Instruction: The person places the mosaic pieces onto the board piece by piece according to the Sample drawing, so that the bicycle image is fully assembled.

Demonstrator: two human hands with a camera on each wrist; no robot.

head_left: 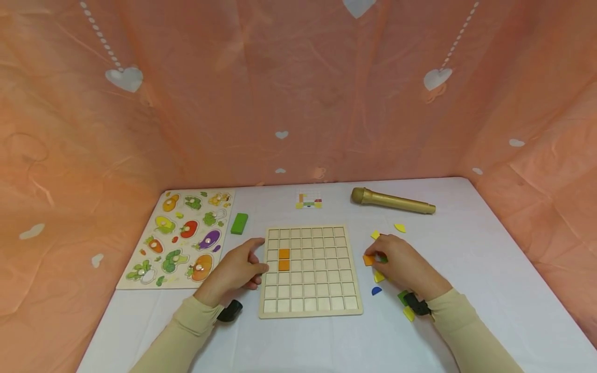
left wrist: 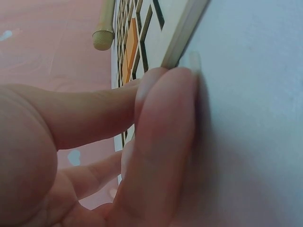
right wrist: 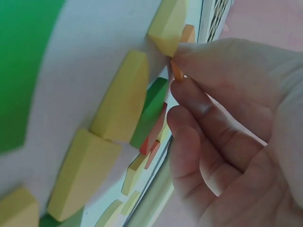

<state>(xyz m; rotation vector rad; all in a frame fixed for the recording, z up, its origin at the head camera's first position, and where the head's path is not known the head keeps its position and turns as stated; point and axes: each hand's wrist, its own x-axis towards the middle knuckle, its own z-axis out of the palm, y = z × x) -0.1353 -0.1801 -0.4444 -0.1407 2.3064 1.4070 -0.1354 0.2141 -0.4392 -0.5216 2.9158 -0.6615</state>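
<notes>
A wooden grid board lies on the table, with two orange square tiles set one above the other in its left part. My left hand rests at the board's left edge, fingers loosely bent, thumb and a fingertip touching the rim. On the right, my right hand pinches an orange tile between thumb and finger, low over the table. Around that hand lie yellow pieces, a blue half-round piece and green pieces; the hand partly hides some of them.
A vegetable peg puzzle lies at the left, beside a green block. Behind the grid board lies a small pattern card. A gold microphone is at the back right. Orange cloth hangs around the table.
</notes>
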